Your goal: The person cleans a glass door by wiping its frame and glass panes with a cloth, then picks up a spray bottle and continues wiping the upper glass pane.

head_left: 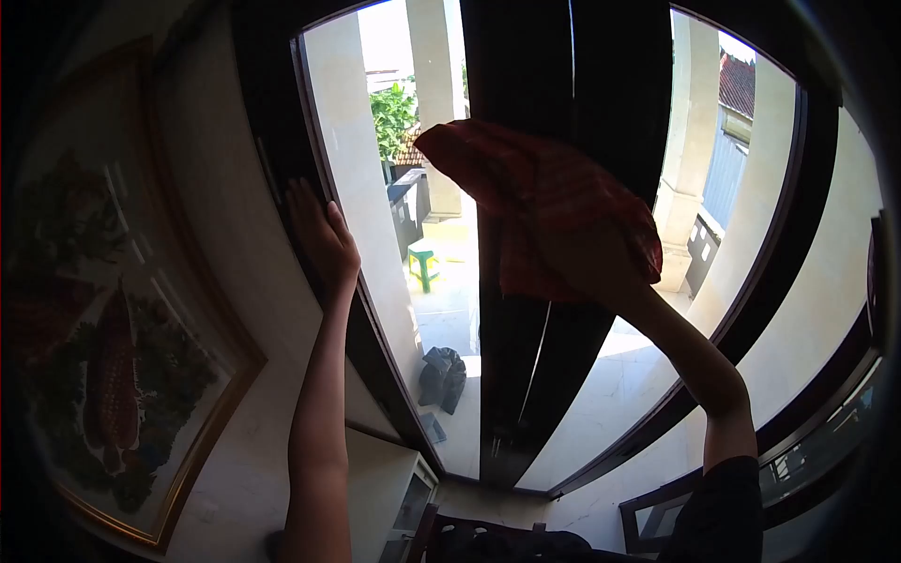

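Observation:
My left hand (324, 235) lies flat against the dark window frame (267, 159) on the left, fingers stretched upward and the thumb near the glass edge. In front of the dark middle posts (526, 56), my right hand (596, 258) holds a red cloth (549, 178) with faint stripes. The cloth is spread out, its upper left corner overlapping the left pane and its lower right edge reaching the right pane. Deep shadow hides most of my right fingers.
A gold-framed picture (221, 413) hangs on the left wall. A pale cabinet (380, 469) and a dark chair (479, 530) stand below. Through the glass show a green stool (422, 263), a dark bag (443, 380) and pale columns (436, 103).

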`<action>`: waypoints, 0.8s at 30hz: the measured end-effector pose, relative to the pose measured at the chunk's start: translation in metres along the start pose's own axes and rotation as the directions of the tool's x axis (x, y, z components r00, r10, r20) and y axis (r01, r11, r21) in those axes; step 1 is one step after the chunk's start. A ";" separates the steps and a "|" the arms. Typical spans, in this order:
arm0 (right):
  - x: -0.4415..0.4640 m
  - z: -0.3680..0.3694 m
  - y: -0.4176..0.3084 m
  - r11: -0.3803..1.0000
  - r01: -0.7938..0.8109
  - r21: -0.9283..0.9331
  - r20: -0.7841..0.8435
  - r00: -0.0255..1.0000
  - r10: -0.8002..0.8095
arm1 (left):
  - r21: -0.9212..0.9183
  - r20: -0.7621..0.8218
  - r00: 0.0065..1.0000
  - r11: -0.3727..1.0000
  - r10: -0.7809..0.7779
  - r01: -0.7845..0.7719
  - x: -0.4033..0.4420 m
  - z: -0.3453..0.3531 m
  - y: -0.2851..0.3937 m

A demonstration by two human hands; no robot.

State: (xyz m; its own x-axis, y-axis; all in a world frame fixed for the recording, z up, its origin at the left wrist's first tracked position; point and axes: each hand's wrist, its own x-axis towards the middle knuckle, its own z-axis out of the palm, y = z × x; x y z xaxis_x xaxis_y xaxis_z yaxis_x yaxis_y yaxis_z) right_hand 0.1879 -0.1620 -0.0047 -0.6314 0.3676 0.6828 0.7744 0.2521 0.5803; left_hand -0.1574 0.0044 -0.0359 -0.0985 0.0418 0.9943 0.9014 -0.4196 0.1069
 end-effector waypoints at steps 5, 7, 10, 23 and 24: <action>-0.026 0.011 -0.001 0.969 -0.134 0.207 0.059 0.990 0.124 | 0.004 0.001 1.000 1.000 -0.017 0.017 0.000 0.000 0.003; -0.066 0.037 -0.007 0.724 -0.362 0.588 0.277 0.930 0.240 | 0.008 0.007 1.000 1.000 -0.025 0.025 -0.001 -0.001 0.004; -0.085 0.048 -0.006 0.299 -0.560 0.773 0.513 0.828 0.226 | 0.010 -0.003 1.000 1.000 -0.014 0.014 0.001 0.000 0.004; -0.001 0.010 0.019 0.979 -0.169 0.115 -0.115 0.977 0.182 | 0.022 -0.033 0.999 1.000 -0.004 0.004 -0.001 0.004 0.000; -0.001 0.011 0.019 0.982 -0.158 0.106 -0.140 0.975 0.172 | 0.028 -0.030 1.000 1.000 0.001 0.000 -0.001 0.003 0.001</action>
State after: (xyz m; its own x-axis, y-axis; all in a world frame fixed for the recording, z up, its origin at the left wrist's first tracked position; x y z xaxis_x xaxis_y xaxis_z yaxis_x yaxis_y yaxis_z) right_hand 0.2033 -0.1480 0.0006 -0.4882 0.2762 0.8278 0.8643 0.2847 0.4147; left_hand -0.1551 0.0072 -0.0372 -0.1105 0.0139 0.9938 0.9129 -0.3939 0.1071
